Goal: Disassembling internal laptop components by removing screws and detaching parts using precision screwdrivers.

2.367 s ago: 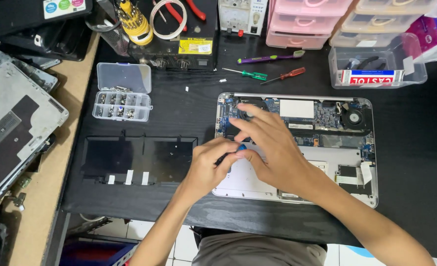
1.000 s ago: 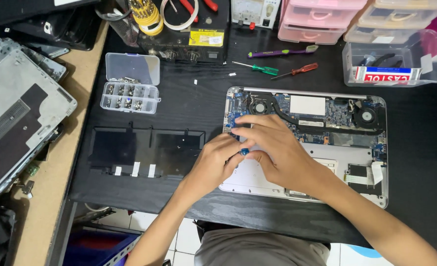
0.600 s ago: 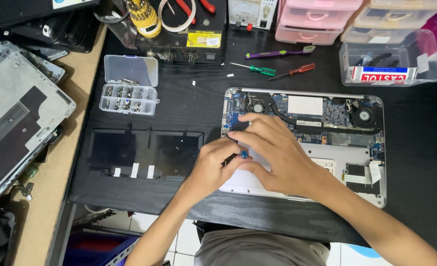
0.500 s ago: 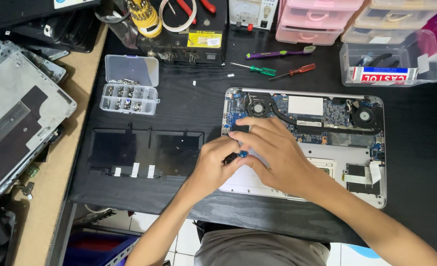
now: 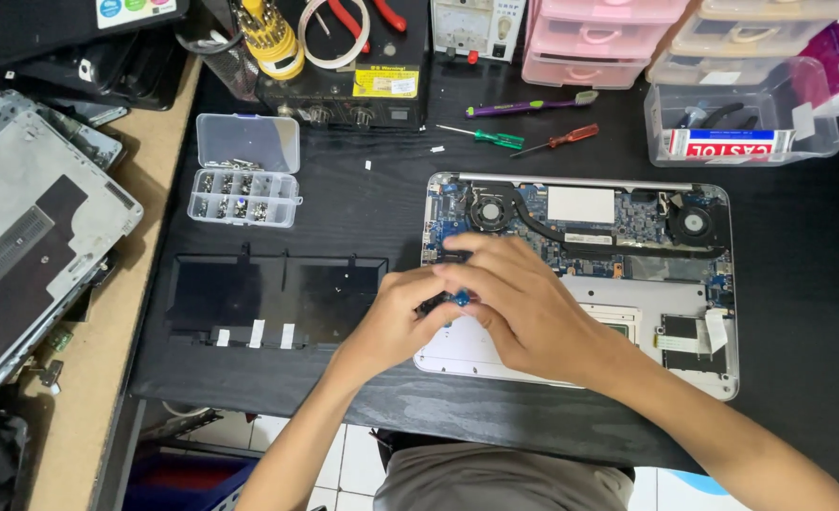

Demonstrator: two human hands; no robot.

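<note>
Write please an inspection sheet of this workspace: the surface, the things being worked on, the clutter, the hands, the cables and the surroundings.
Surface: black mat on a wooden bench.
Job's things: opened laptop, two fans and boards exposed; a small tool with a blue part between both hands over its left side.
Clutter: clear screw box, lid open; flat black battery pack; purple, green and red screwdrivers; grey laptop cover on the left.
Hands: left hand and right hand meet on the tool; grip partly hidden.
Cables: white coil on the black device at the back.
Surroundings: pink drawers, clear bin, tiled floor below.
</note>
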